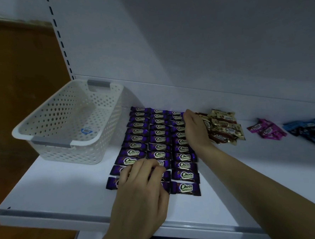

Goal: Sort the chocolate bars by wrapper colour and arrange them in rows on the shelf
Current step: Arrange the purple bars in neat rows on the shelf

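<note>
**Purple foil-wrapped chocolate bars, mid-shelf**

At 6 o'clock the left grip curls onto the nearest bars; pinching or not, I cannot tell. At 2 the right grip, fingers straight, edges the right row: best press evenly. White shelf; perforated white plastic basket at 10.

I've got a white perforated plastic basket on the left, sitting skewed, long axis running away from me to the right. There's a blue-and-white barcode sticker on its floor. Grey handle inserts sit on both short ends: near one, far one. Behind it a white slotted upright runs up out of view. Left of that I see a brown surface, too dark for detail.
</note>
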### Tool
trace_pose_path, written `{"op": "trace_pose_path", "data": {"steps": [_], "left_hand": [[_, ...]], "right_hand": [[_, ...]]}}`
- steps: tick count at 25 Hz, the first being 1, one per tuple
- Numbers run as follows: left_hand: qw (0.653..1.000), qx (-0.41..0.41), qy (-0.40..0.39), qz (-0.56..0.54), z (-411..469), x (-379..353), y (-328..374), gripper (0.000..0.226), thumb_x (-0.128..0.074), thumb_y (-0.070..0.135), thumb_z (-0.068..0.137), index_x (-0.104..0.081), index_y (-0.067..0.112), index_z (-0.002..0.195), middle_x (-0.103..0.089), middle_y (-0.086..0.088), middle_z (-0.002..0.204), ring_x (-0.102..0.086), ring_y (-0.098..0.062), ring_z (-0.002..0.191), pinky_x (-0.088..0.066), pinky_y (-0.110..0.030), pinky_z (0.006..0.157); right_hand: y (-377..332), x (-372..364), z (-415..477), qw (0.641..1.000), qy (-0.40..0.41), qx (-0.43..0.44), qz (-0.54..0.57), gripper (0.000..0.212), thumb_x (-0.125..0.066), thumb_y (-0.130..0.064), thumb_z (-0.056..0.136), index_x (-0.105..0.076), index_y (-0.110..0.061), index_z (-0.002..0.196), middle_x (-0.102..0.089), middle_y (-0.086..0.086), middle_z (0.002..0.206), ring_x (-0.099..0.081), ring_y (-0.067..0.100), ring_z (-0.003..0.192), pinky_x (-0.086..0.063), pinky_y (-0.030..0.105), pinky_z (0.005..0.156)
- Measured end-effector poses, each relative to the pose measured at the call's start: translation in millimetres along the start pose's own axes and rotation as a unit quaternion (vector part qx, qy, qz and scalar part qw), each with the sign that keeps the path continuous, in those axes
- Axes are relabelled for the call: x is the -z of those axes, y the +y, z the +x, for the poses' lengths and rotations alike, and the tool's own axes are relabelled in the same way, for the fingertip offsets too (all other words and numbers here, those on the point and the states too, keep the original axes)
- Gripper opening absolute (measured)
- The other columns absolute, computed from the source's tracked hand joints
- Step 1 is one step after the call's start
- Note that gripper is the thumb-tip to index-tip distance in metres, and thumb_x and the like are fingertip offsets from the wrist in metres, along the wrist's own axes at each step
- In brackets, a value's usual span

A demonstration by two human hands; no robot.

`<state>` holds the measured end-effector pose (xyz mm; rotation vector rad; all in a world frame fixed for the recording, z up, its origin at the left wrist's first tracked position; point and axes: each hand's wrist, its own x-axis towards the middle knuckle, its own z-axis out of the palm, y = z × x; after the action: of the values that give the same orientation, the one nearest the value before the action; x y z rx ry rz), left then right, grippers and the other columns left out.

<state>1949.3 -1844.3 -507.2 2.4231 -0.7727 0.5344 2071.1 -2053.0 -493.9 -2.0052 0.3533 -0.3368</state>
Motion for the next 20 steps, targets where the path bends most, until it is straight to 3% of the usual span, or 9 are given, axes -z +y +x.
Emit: {"op": "trace_pose_path", "data": {"steps": [2, 5, 10, 13, 16, 18, 19, 20], "left_hand": [[1.000, -0.005, 0.007, -0.001, -0.2, -0.5, 0.3, 0.033, -0.052, 0.019, 0.078, -0.070, 0.017, 0.106, -0.061, 0.004, 0.114, -0.058, -0.018, 0.108, -0.042, -0.037, 0.093], [1.000, -0.008, 0.015, 0.004, -0.8, -1.8, 0.2, 0.032, -0.053, 0.017, 0.079, -0.069, 0.016, 0.106, -0.061, 0.002, 0.114, -0.058, -0.019, 0.108, -0.041, -0.037, 0.093], [1.000, -0.004, 0.024, 0.006, -1.1, -2.6, 0.6, 0.032, -0.053, 0.016, 0.078, -0.070, 0.014, 0.105, -0.062, 0.000, 0.114, -0.059, -0.021, 0.108, -0.042, -0.040, 0.093], [1.000, -0.006, 0.027, 0.008, -1.1, -3.6, 0.2, 0.032, -0.052, 0.015, 0.079, -0.070, 0.014, 0.105, -0.062, 0.000, 0.114, -0.060, -0.021, 0.109, -0.043, -0.041, 0.093], [0.999, -0.010, 0.030, 0.008, -1.9, -4.0, -1.0, 0.033, -0.052, 0.014, 0.079, -0.070, 0.013, 0.106, -0.063, -0.001, 0.115, -0.060, -0.022, 0.110, -0.044, -0.042, 0.092], [0.999, -0.014, 0.033, 0.012, -2.4, -4.7, -2.1, 0.033, -0.054, 0.013, 0.079, -0.070, 0.012, 0.108, -0.063, -0.003, 0.116, -0.060, -0.024, 0.110, -0.044, -0.043, 0.092], [0.999, -0.016, 0.035, 0.014, -2.8, -4.9, -2.3, 0.033, -0.054, 0.013, 0.080, -0.070, 0.011, 0.109, -0.063, -0.004, 0.116, -0.060, -0.025, 0.111, -0.044, -0.043, 0.092], [0.999, -0.016, 0.038, 0.016, -3.2, -5.0, -2.4, 0.033, -0.055, 0.013, 0.080, -0.070, 0.010, 0.109, -0.063, -0.004, 0.116, -0.060, -0.025, 0.111, -0.044, -0.043, 0.092]], "right_hand": [[-6.1, 4.9, 5.5, 1.000, 0.016, -0.004, 0.010, 0.022, -0.032, -0.055, 0.092, -0.040, -0.037, 0.082, -0.050, -0.008, 0.097, -0.045, 0.014, 0.096, -0.037, 0.038, 0.092], [-17.7, 10.6, 14.3, 1.000, 0.022, -0.005, 0.013, 0.033, -0.034, -0.029, 0.104, -0.036, -0.025, 0.070, -0.044, -0.008, 0.074, -0.042, 0.011, 0.072, -0.030, 0.031, 0.073], [-14.4, 1.8, 19.6, 1.000, 0.015, 0.001, 0.000, 0.027, -0.036, -0.033, 0.102, -0.043, -0.018, 0.082, -0.050, -0.001, 0.084, -0.046, 0.013, 0.077, -0.034, 0.032, 0.073], [-13.4, -3.9, 18.0, 1.000, 0.007, 0.006, -0.004, 0.036, -0.036, -0.050, 0.094, -0.048, -0.016, 0.090, -0.052, -0.001, 0.097, -0.047, 0.014, 0.090, -0.036, 0.033, 0.083], [-19.9, 1.4, 13.5, 1.000, 0.019, -0.018, 0.001, 0.041, -0.033, -0.067, 0.079, -0.045, -0.029, 0.091, -0.047, -0.007, 0.103, -0.044, 0.014, 0.098, -0.034, 0.036, 0.089], [-33.3, 12.7, -13.7, 0.998, 0.032, -0.018, 0.044, 0.034, -0.037, -0.060, 0.090, -0.056, -0.032, 0.088, -0.051, -0.008, 0.087, -0.050, 0.015, 0.088, -0.036, 0.036, 0.087], [-36.8, 18.7, -33.3, 0.997, 0.034, -0.018, 0.068, 0.036, -0.038, -0.049, 0.100, -0.064, -0.024, 0.095, -0.057, -0.006, 0.084, -0.057, 0.014, 0.085, -0.042, 0.036, 0.088], [-36.7, 23.8, -51.9, 0.996, 0.022, -0.008, 0.084, 0.034, -0.038, -0.040, 0.105, -0.066, -0.022, 0.101, -0.064, 0.002, 0.096, -0.061, 0.014, 0.087, -0.045, 0.037, 0.088]]}}
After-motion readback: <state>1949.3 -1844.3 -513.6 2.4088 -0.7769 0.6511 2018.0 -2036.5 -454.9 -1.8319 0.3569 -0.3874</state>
